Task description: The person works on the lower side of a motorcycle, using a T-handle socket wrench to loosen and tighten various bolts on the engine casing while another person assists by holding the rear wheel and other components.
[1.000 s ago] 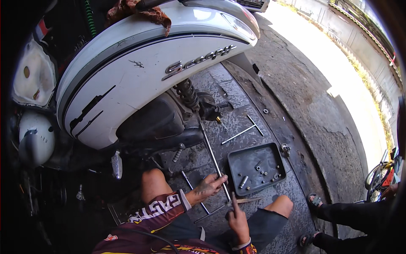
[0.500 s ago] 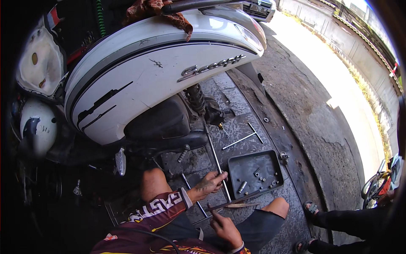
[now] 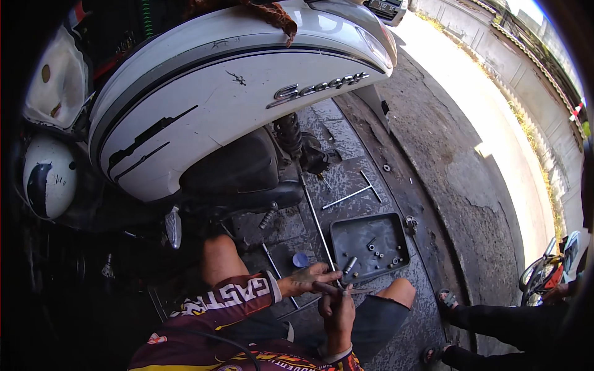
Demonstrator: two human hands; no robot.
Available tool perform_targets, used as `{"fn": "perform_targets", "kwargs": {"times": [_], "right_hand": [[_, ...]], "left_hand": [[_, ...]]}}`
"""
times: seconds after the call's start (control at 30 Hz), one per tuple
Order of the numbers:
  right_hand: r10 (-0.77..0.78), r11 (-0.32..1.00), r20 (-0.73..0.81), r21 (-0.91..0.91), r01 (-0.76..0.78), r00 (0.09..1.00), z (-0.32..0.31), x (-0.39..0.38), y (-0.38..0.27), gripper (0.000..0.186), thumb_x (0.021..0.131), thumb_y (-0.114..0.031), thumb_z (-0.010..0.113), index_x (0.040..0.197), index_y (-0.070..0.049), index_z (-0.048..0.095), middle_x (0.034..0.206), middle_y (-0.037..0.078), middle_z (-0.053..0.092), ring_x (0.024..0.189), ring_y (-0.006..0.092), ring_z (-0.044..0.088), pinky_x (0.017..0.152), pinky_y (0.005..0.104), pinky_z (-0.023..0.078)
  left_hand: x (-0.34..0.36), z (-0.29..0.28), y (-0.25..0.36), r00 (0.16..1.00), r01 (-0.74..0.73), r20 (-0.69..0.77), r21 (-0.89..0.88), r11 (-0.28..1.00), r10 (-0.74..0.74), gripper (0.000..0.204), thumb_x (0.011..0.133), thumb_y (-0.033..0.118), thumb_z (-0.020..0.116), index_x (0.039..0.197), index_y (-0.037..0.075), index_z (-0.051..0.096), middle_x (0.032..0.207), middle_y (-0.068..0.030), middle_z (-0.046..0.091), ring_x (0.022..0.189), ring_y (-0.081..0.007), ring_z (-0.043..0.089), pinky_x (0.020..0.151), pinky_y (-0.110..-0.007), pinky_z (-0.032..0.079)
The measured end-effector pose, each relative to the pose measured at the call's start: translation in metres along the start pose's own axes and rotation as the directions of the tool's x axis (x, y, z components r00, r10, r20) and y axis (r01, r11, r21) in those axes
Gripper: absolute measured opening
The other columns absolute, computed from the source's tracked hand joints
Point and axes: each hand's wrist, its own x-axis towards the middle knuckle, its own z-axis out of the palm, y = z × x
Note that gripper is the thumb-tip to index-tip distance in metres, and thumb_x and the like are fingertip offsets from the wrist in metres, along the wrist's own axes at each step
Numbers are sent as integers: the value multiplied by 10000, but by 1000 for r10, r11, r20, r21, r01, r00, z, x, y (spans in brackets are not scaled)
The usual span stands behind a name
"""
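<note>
A long silver T-handle wrench (image 3: 318, 226) slants from the underside of the white scooter (image 3: 216, 111), near its shock absorber (image 3: 286, 137), down to my hands. My right hand (image 3: 338, 314) is closed around the dark crossbar at its lower end. My left hand (image 3: 307, 279) is at the shaft just above the crossbar, with its fingers reaching across it; its grip is partly hidden. Close beside them lies a black tray (image 3: 401, 238) holding a silver socket (image 3: 350, 265) and several nuts and small parts. The wrench's upper tip is hard to make out.
Another T-handle wrench (image 3: 346, 198) lies on the worn floor beyond the tray. A second one (image 3: 272, 261) and a round blue piece (image 3: 301, 260) are left of my hands. A helmet (image 3: 52, 182) is at left; a person's legs (image 3: 501, 324) are at right.
My left hand has slid down the shaft toward the crossbar. My right hand, which had its index finger extended, now closes around the crossbar. The round blue piece has come into sight.
</note>
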Motion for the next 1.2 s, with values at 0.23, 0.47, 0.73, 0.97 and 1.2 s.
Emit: {"fn": "perform_targets", "kwargs": {"times": [0.23,0.47,0.73,0.97,1.2], "right_hand": [[-155,650,118,-735,191,981,-52,5,25,590,890,-105,493,1423,6,266,711,36,597,539,147,520,520,309,445],[-214,702,306,-612,364,928,-46,-5,61,584,860,13,427,1427,-13,292,600,-51,428,522,40,376,481,192,322],[-64,636,25,-770,60,998,-36,6,28,582,852,-71,500,1405,-30,326,688,119,591,565,253,560,587,387,463],[-41,501,137,-854,139,990,-40,4,41,577,845,-84,514,1393,-44,337,743,273,595,701,440,594,586,408,466],[-222,881,-142,-454,136,965,-16,4,-3,701,820,1,493,1458,-85,216,646,172,510,550,216,538,581,299,434]], "left_hand": [[11,-3,-1,998,-57,-22,108,993,59,226,941,329,550,916,106,575,542,100,348,436,-13,277,403,-215,200],[12,-6,6,994,-94,-53,119,989,100,243,947,317,538,919,77,567,529,89,345,420,-22,282,396,-213,196],[6,-20,6,996,-59,-71,31,998,61,259,925,344,575,906,86,575,541,93,370,435,-10,297,399,-202,209],[10,-23,9,983,-152,-106,-10,988,150,269,938,346,549,915,78,557,537,90,362,433,-14,286,401,-208,193],[9,-30,13,978,-92,-190,-27,995,85,211,946,299,542,884,97,539,547,93,332,436,-23,275,405,-208,195]]}}
